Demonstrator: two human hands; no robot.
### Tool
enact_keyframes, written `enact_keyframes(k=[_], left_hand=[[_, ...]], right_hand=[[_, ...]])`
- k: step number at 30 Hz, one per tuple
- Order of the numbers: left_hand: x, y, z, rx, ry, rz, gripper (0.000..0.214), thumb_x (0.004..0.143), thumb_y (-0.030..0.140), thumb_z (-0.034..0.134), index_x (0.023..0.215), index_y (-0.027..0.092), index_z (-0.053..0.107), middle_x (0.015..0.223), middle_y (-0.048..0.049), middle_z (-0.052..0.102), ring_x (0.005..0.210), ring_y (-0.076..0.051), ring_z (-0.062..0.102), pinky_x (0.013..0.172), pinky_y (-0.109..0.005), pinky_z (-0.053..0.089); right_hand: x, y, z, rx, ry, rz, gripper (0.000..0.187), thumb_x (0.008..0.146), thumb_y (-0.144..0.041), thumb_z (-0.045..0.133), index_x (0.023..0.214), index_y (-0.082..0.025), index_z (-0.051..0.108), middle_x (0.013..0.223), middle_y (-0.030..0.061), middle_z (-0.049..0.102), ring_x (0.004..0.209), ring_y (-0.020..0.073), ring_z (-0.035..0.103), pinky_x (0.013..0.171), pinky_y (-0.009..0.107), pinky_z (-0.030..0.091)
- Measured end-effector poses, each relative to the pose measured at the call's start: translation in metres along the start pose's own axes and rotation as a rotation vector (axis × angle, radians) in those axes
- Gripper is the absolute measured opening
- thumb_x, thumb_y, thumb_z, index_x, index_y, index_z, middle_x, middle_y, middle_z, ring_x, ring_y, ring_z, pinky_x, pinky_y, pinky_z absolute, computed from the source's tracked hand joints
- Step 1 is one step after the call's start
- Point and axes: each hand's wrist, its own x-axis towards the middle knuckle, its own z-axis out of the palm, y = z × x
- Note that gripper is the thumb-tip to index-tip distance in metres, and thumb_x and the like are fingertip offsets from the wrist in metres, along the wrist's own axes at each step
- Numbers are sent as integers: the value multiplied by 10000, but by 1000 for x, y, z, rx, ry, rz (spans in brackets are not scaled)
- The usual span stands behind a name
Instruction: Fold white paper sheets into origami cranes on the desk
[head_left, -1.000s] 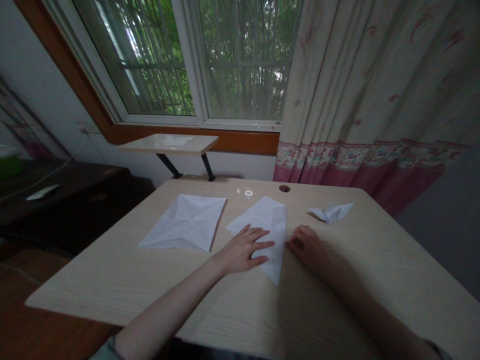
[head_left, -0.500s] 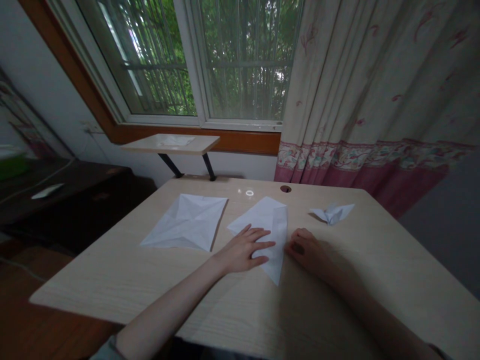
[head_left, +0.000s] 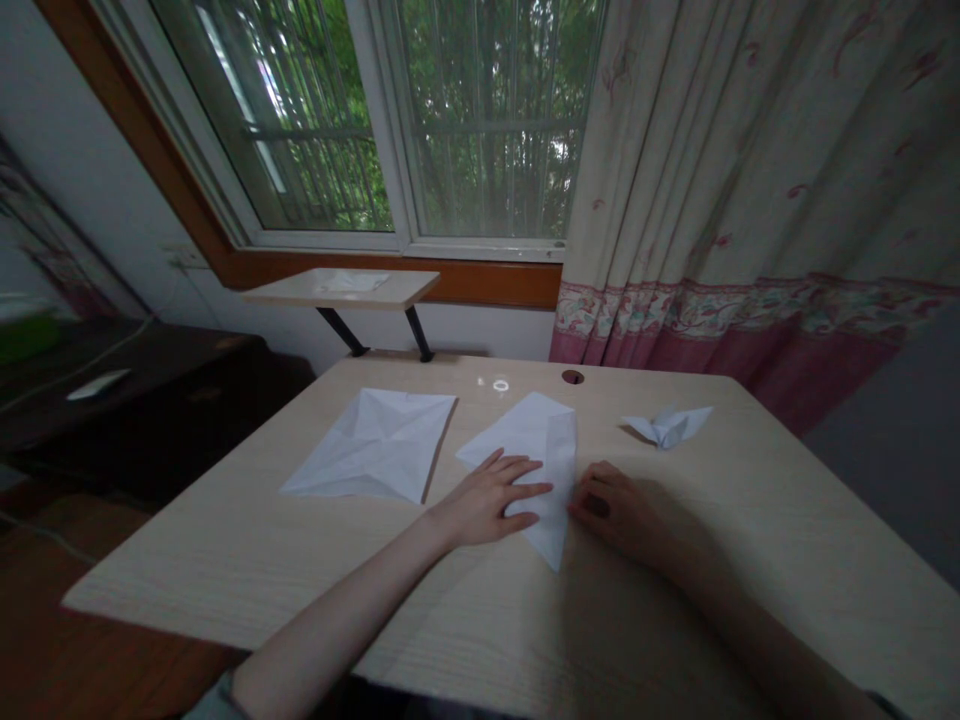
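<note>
A folded white paper sheet (head_left: 536,440) lies near the middle of the pale wooden table (head_left: 300,580), closer to its far edge. The left hand (head_left: 487,500) rests flat on the sheet's near part, fingers spread and pressing down. The right hand (head_left: 622,505) touches the sheet's right edge with curled fingers; whether they pinch it I cannot tell. A creased, unfolded white sheet (head_left: 375,445) lies to the left, and a small crumpled-looking folded white paper figure (head_left: 667,425) sits toward the far right corner.

We have bare table (head_left: 225,560) near us; a creased sheet (head_left: 375,445) blocks left, a small folded paper (head_left: 667,425) lies beyond our right hand (head_left: 622,505).
</note>
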Motion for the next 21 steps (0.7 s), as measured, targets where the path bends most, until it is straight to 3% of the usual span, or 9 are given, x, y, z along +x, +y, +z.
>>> enact_keyframes(k=[16,21], left_hand=[[-1,-2,1,-13,10,11,457,987,503,533,1429,387,511,1559,-37,437,1423,-289,419,1201,-577,236],[-1,-1,1,-16,17,4,451,988,498,532,1424,381,518,1553,-40,447,1419,-296,425,1200,-581,236]], right_hand=[[-2,-14,-5,-112,-224,-19,125,891,-128,575,858,-207,666,913,59,672,830,207,628,794,339,526],[-5,-12,-3,-46,-219,-41,129,878,-127,596,909,-214,686,978,65,700,894,218,650,824,341,529]])
